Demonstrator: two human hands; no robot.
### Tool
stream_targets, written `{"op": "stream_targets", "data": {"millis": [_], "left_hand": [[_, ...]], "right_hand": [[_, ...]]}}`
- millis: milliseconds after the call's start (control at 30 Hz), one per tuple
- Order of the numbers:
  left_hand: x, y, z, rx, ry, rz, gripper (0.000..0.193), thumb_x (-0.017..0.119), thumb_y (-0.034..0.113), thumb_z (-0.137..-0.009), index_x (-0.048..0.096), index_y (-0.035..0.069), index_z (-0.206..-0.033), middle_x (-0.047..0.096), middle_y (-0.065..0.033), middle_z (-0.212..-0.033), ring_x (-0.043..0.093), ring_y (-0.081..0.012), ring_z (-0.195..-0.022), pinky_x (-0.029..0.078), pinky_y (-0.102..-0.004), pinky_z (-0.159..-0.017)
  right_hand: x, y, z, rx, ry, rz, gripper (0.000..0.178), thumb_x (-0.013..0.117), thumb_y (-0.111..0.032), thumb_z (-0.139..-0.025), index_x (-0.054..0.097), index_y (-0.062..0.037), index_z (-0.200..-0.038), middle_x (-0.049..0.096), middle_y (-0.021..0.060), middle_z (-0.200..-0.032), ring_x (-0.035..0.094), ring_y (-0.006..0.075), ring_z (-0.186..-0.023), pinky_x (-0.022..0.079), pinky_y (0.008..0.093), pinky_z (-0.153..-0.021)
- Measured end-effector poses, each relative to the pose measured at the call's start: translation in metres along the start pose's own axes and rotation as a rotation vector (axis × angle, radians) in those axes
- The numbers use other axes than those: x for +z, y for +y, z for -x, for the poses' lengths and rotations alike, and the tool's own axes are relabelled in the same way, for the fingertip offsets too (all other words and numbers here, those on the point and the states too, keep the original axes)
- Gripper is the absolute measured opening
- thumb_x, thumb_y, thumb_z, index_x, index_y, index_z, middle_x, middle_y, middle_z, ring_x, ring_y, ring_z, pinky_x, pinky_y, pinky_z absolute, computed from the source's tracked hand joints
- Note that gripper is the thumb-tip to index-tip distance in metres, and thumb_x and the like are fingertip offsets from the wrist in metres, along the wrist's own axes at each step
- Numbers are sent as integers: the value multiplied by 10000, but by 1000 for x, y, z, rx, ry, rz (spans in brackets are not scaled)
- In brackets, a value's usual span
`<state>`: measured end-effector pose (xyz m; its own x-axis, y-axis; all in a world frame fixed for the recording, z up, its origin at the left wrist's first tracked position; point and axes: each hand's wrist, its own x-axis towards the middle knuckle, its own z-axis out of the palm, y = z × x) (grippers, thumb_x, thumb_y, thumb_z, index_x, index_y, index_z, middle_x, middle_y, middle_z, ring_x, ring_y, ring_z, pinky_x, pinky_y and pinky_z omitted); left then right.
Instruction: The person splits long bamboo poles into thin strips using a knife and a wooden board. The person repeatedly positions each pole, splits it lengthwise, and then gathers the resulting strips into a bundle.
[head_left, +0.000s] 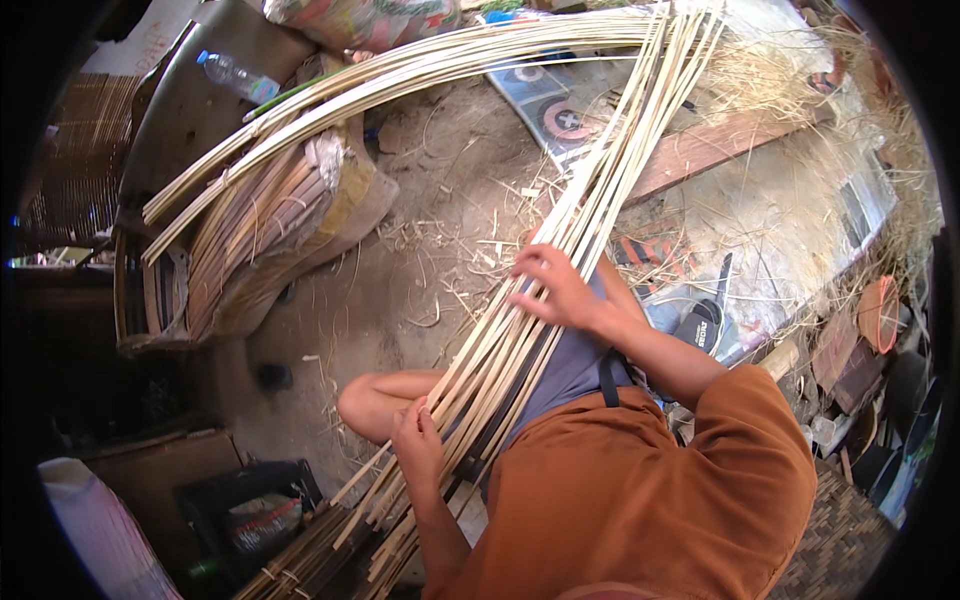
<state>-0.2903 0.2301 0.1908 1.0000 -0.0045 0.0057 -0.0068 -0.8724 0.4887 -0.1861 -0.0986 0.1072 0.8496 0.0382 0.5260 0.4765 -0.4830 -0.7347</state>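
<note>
**Sorting long bamboo strips across the lap**

So the person sits on the dirt floor (pixel 420 180) with a fat sheaf of pale bamboo strips (pixel 560 240) laid slantwise over the lap. The long axis runs from down by the near knee, up and away to the far right, and the far ends bend over in a big arc to the left.

The right hand (pixel 560 292) rests on top of the sheaf, fingers spread fairly wide and flat over several strips, not closed round any. The left hand (pixel 418 440) is lower down the same bundle, nearer the cut ends, fingers curled in and pinching what looks like a strip or two, though I can't tell exactly how many. Between the two hands the strips run straight, so the bundle lies directly under both sets of fingers, with the left nearer the butt ends.

The strips look thin, flat, springy, smooth and straw-coloured. Left of the fingers stands a sack of darker slats (pixel 270 230), and a plastic bottle (pixel 237 76) lies well beyond it. Dry shavings (pixel 800 90) pile up far right.
</note>
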Motion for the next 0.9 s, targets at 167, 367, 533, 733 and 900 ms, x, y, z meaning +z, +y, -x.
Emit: {"op": "stream_targets", "data": {"millis": [167,367,533,733,900], "left_hand": [[-21,-14,6,-128,75,-47,224,612,67,-942,706,-7,-1132,653,-211,-937,638,-391,-857,507,-455,-772],[-5,-4,4,14,192,29,247,607,48,-953,686,-18,-1178,672,-218,-1010,646,-394,-911,512,-446,-802],[25,16,-4,173,114,111,257,594,32,-952,672,-32,-1188,683,-210,-1041,655,-382,-942,518,-428,-816],[52,27,-6,9,11,132,265,566,25,-925,686,25,-1161,584,-173,-928,611,-366,-799,502,-457,-735],[67,25,-11,114,14,24,265,570,53,-922,683,30,-1161,571,-184,-957,607,-394,-833,503,-463,-747]], "right_hand": [[-28,23,19,525,-50,-120,241,719,-212,-925,654,-32,-1072,614,121,-1060,646,218,-882,523,350,-797],[-24,21,26,74,-324,173,172,716,-215,-893,722,-76,-994,689,93,-1017,646,281,-972,480,410,-907],[-15,22,32,6,-463,192,147,677,-235,-917,707,-92,-940,672,61,-971,619,269,-995,424,399,-953],[-20,27,31,7,-577,233,156,683,-246,-911,695,-91,-902,636,67,-888,598,286,-944,433,406,-865],[-29,26,29,-42,-604,215,130,703,-214,-889,703,-84,-896,640,64,-874,607,283,-928,448,408,-850]]}}
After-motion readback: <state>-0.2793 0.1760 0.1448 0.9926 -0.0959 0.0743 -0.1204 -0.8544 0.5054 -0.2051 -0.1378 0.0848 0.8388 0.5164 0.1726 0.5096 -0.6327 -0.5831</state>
